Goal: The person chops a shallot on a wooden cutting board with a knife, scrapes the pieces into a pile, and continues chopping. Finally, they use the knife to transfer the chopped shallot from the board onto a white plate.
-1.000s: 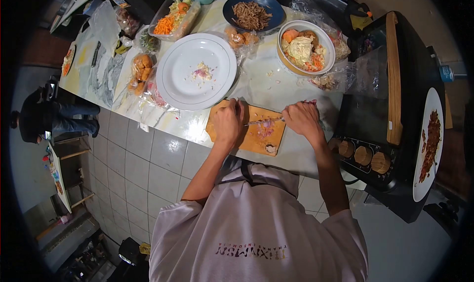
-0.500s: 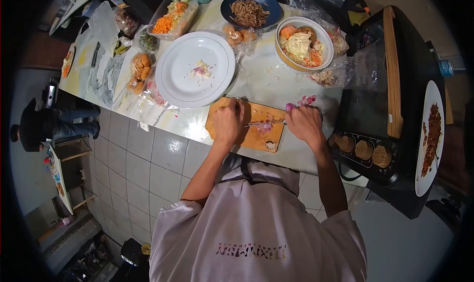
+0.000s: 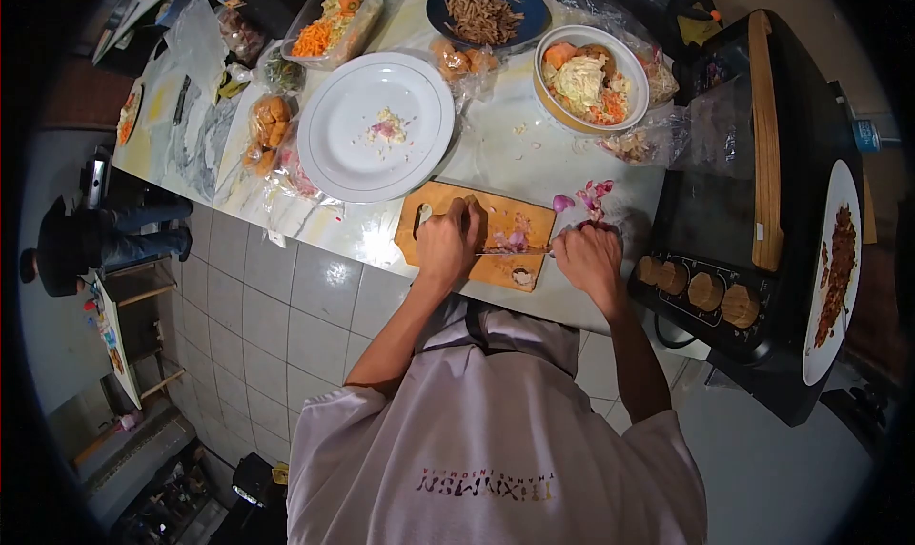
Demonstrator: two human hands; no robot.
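A wooden cutting board (image 3: 519, 273) lies at the counter's front edge, with chopped shallot (image 3: 515, 237) on it. My right hand (image 3: 588, 259) is closed around the handle of a knife (image 3: 510, 251), just off the board's right edge. The blade lies level across the board, and its far end reaches my left hand (image 3: 448, 245). That hand is closed with curled fingers over the board's left half; whether it grips the blade tip or something else is hidden. Beyond my right hand lie a piece of shallot (image 3: 563, 203) and purple peels (image 3: 596, 200).
A white plate (image 3: 329, 116) with chopped bits stands behind the board. Farther back are a vegetable tub (image 3: 367, 40), a blue bowl (image 3: 534, 20) of brown strips and a white bowl (image 3: 546, 99). A black oven (image 3: 696, 221) borders the right. Another person (image 3: 71, 245) stands far left.
Both hands have shifted slightly toward me, and the knife blade lies lower on the board. The shallot piece by my right hand now shows clear of the fingers.
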